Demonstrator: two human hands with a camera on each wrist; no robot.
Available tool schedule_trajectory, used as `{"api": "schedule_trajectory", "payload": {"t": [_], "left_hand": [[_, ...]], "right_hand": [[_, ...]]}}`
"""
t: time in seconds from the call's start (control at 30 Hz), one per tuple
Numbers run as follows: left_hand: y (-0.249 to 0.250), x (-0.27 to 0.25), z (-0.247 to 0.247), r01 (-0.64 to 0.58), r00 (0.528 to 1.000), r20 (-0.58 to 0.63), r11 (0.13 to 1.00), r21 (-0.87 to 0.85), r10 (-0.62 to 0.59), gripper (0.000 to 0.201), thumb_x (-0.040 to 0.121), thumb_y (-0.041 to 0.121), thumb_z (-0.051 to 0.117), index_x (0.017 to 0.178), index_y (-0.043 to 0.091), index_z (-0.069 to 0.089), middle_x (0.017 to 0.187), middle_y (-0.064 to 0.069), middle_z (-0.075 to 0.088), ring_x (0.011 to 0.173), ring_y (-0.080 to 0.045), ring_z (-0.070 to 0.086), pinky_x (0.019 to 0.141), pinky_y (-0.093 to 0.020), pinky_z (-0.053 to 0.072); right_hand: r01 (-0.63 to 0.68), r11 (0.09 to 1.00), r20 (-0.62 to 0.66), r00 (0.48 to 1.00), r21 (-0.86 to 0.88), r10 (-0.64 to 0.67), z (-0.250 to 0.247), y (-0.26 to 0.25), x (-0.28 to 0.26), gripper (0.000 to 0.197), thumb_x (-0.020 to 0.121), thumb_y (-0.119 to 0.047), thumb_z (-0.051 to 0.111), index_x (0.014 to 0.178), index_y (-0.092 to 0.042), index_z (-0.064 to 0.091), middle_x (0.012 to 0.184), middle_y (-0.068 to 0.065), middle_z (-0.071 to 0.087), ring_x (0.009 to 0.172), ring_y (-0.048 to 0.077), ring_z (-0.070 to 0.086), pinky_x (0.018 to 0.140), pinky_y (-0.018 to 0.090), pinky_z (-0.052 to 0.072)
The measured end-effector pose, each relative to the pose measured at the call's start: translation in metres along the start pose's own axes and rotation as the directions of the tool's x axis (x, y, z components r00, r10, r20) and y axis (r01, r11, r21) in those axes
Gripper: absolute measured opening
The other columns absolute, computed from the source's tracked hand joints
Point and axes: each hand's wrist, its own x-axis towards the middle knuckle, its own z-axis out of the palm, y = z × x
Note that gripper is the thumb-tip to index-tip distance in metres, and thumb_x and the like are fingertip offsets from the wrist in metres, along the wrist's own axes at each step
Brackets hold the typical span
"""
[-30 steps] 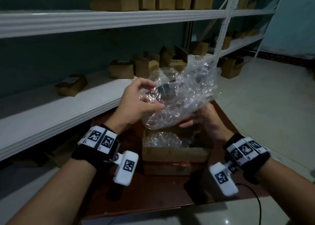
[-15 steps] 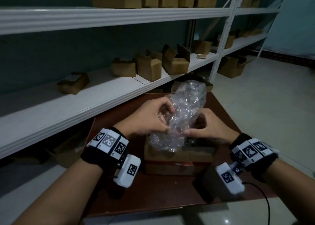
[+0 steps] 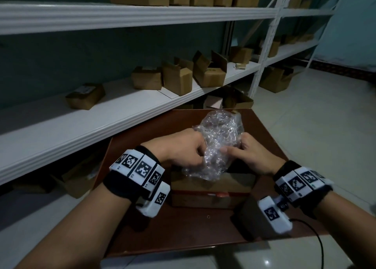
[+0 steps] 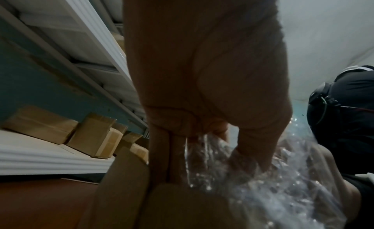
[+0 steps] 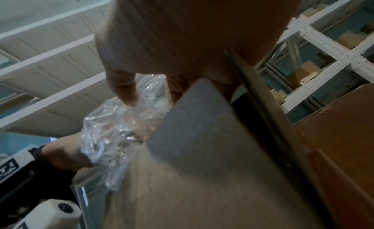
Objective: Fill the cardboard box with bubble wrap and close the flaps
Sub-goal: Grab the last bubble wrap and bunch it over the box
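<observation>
A small open cardboard box [image 3: 211,189] stands on a dark red-brown table [image 3: 183,234]. A crumpled wad of clear bubble wrap [image 3: 218,144] sticks up out of the box's top and spills over its near edge. My left hand [image 3: 183,150] grips the wrap from the left with curled fingers. My right hand [image 3: 250,152] holds it from the right, thumb pressed against it. In the left wrist view the fingers [image 4: 182,152] dig into the bubble wrap [image 4: 263,184] above the box. The right wrist view shows a raised box flap [image 5: 202,128] beside the bubble wrap [image 5: 117,128].
White metal shelving [image 3: 122,114] runs along the left and back, carrying several small cardboard boxes [image 3: 179,79]. More boxes [image 3: 276,79] sit under the far shelves on the pale tiled floor [image 3: 315,126]. A black cable [image 3: 317,244] trails from my right wrist unit.
Both hands have come down with the bubble wrap, from held up and spread out above the box to bunched and pressed into its opening.
</observation>
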Motion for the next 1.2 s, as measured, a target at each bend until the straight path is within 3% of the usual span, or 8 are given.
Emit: {"api": "schedule_trajectory", "payload": {"t": [0.13,0.27,0.53,0.63,0.8,0.97,1.07,1.2], "left_hand": [[-0.002,-0.009,-0.006,-0.023,0.996,-0.086,0.998,0.058,0.028,0.007,0.081,0.035,0.078,0.086,0.036,0.083,0.065,0.025,0.065,0.065,0.005,0.063,0.061,-0.016,0.045],[-0.004,-0.015,-0.003,-0.056,0.987,-0.146,0.992,0.111,0.072,0.009,0.074,0.05,0.076,0.081,0.045,0.079,0.06,0.028,0.061,0.06,0.012,0.058,0.058,-0.008,0.034],[-0.013,-0.011,0.002,-0.058,0.998,-0.031,0.998,0.025,0.059,0.092,0.062,0.099,0.048,0.113,0.028,0.074,0.106,0.014,0.065,0.093,-0.006,0.061,0.08,-0.029,0.051],[-0.017,-0.008,0.006,-0.017,0.999,-0.05,0.997,0.075,0.021,0.084,0.062,0.087,0.067,0.122,0.029,0.072,0.106,0.02,0.061,0.097,-0.004,0.058,0.078,-0.023,0.046],[-0.011,-0.004,0.001,0.004,0.999,-0.032,0.997,0.072,-0.002,0.036,0.081,0.057,0.079,0.106,0.031,0.082,0.049,0.032,0.055,0.054,0.014,0.053,0.05,-0.008,0.032],[-0.016,-0.005,-0.001,0.029,0.999,-0.022,0.998,-0.065,-0.03,0.046,0.081,0.062,0.072,0.081,0.018,0.084,0.063,-0.001,0.073,0.05,-0.011,0.056,0.051,-0.027,0.047],[-0.018,-0.005,-0.003,0.043,0.999,-0.001,0.999,-0.028,-0.043,0.024,0.072,0.043,0.09,0.076,0.021,0.082,0.074,0.01,0.077,0.072,-0.004,0.07,0.077,-0.034,0.059],[-0.014,0.002,0.002,0.027,1.0,-0.01,0.993,0.114,-0.026,0.035,0.061,0.033,0.098,0.062,0.015,0.068,0.065,0.004,0.072,0.065,-0.008,0.069,0.066,-0.03,0.058]], "right_hand": [[0.033,0.997,-0.061,0.997,-0.077,-0.038,0.001,-0.002,-0.003,0.029,0.092,-0.044,0.06,0.071,-0.026,0.069,0.073,-0.006,0.074,0.066,0.01,0.068,0.068,0.032,0.052],[0.015,0.994,-0.104,0.994,-0.105,-0.026,0.001,0.003,0.0,0.054,0.093,-0.052,0.059,0.065,-0.006,0.065,0.066,0.01,0.068,0.059,0.03,0.063,0.062,0.051,0.049],[-0.17,0.985,-0.103,0.98,-0.001,0.169,-0.004,0.018,0.009,0.049,0.099,-0.038,0.057,0.077,0.004,0.065,0.07,0.006,0.065,0.063,0.019,0.061,0.066,0.041,0.049],[-0.243,0.97,-0.073,0.968,-0.032,0.24,-0.006,0.021,0.005,0.068,0.088,-0.062,0.063,0.078,0.005,0.069,0.076,0.023,0.07,0.071,0.043,0.066,0.073,0.06,0.054],[-0.24,0.971,-0.013,0.971,0.018,0.241,-0.016,0.017,-0.001,0.022,0.092,-0.016,0.071,0.086,0.004,0.075,0.086,0.016,0.078,0.081,0.032,0.075,0.078,0.047,0.06],[-0.268,0.962,0.082,0.961,0.055,0.263,-0.018,0.013,-0.002,0.027,0.084,-0.004,0.079,0.108,0.006,0.069,0.104,0.017,0.077,0.098,0.031,0.074,0.092,0.047,0.059],[-0.265,0.956,0.167,0.944,-0.129,0.284,-0.015,0.017,0.0,0.032,0.08,-0.026,0.085,0.106,-0.012,0.074,0.106,0.003,0.077,0.101,0.019,0.074,0.094,0.045,0.058],[-0.2,0.89,0.161,0.945,-0.409,0.286,-0.009,0.017,-0.001,0.023,0.078,-0.035,0.085,0.069,-0.049,0.069,0.081,-0.033,0.069,0.08,-0.007,0.065,0.073,0.014,0.05]]}}
